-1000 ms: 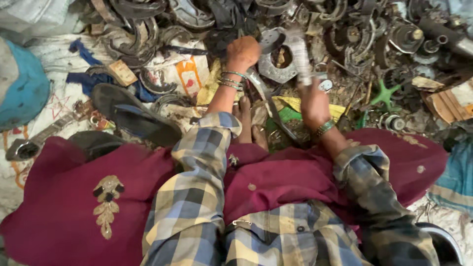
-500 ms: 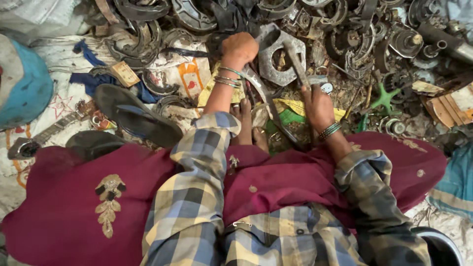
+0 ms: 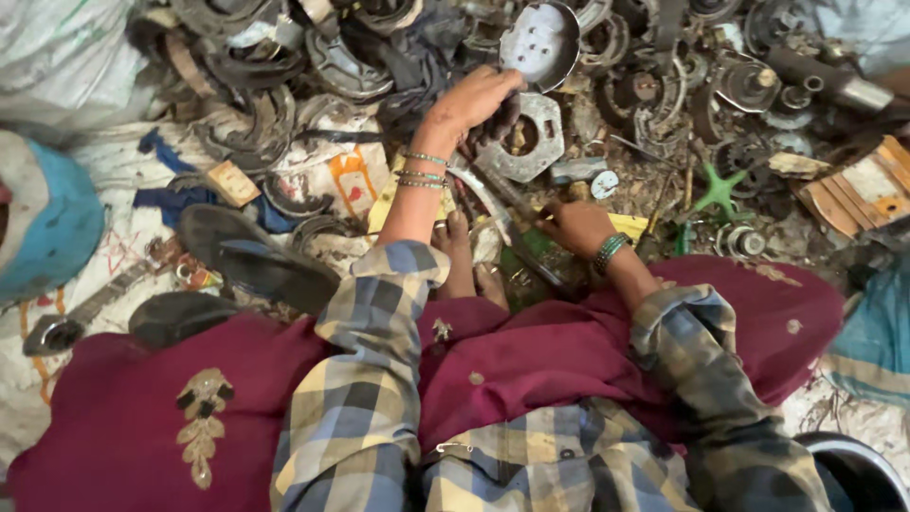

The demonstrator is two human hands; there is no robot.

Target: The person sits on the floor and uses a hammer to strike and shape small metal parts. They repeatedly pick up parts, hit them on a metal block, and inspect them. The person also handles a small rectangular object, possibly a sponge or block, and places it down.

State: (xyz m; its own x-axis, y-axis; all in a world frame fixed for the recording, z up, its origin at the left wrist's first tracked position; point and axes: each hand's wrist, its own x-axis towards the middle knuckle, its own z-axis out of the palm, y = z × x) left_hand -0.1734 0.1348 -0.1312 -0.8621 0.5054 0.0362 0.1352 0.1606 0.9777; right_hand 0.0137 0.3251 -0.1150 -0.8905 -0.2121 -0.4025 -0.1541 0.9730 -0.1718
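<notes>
I see the left hand (image 3: 474, 100) stretched forward over the heap of scrap metal, its fingers curled down on a dark part that lies at the upper left edge of the grey flange plate (image 3: 527, 137); I cannot tell if the fingers really close around this part or only press on it. This flange plate, flat with a big round hole in the middle, I take as my landmark. The right hand (image 3: 573, 226) is below the plate and a little to the right, closed in a fist on the handle of a long thin tool (image 3: 512, 204), which runs up and to the left from the fist toward the lower edge of the plate. Just above the plate a round shiny metal dish (image 3: 538, 43) with small holes stands tilted. Right of the plate, well apart, a small green star-shaped piece (image 3: 718, 190) lies among rusty rings and gears. Left of the plate I see curved brake shoes (image 3: 251, 133) on a white printed sack. Below the plate and to the left, a dark sandal (image 3: 256, 261) lies near the bare toes (image 3: 457, 248). Far to the left of the plate there is a blue round container (image 3: 66, 223).
</notes>
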